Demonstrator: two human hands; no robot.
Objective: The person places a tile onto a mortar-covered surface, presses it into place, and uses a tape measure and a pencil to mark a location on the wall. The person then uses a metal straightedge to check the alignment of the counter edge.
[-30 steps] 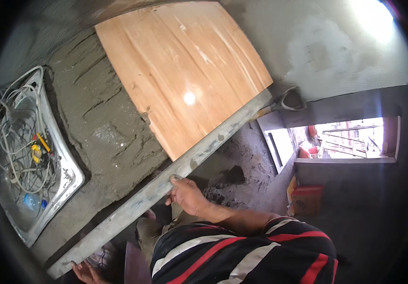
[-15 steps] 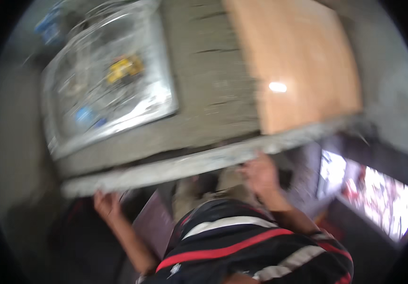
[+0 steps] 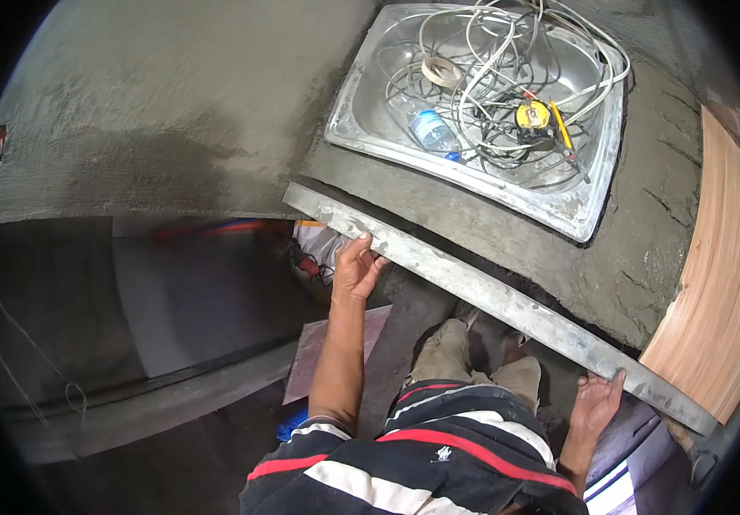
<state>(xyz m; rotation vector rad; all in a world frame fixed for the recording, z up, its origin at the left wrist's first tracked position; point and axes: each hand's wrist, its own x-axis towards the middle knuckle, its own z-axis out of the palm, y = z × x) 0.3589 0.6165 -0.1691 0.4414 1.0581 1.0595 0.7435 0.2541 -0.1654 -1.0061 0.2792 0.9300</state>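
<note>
A long grey straight bar [image 3: 490, 287], smeared with mortar, runs along the front edge of a mortar-covered counter [image 3: 636, 266]. A dark gap shows between them along much of its length. My left hand [image 3: 355, 270] is closed on the bar near its left end, thumb over the top face, fingers partly hidden below. Toward the other end, my right hand [image 3: 595, 402] grips the near edge, its thumb against the bar and its fingers curled. Under the bar's right end lies the edge of a wood-grain panel [image 3: 713, 283].
Set in the counter is a metal sink [image 3: 481, 182] holding tangled cables [image 3: 473, 94], a plastic bottle [image 3: 432, 130], a tape roll [image 3: 442, 73] and a yellow tape measure [image 3: 533, 115]. A flat pinkish piece [image 3: 335, 352] stands below, left of my legs. A rough plastered wall [image 3: 155, 103] rises at left.
My view has swung left, so the sink and panel now sit farther right in it. Both hands stay on the bar, which now slants down to the right in view.
</note>
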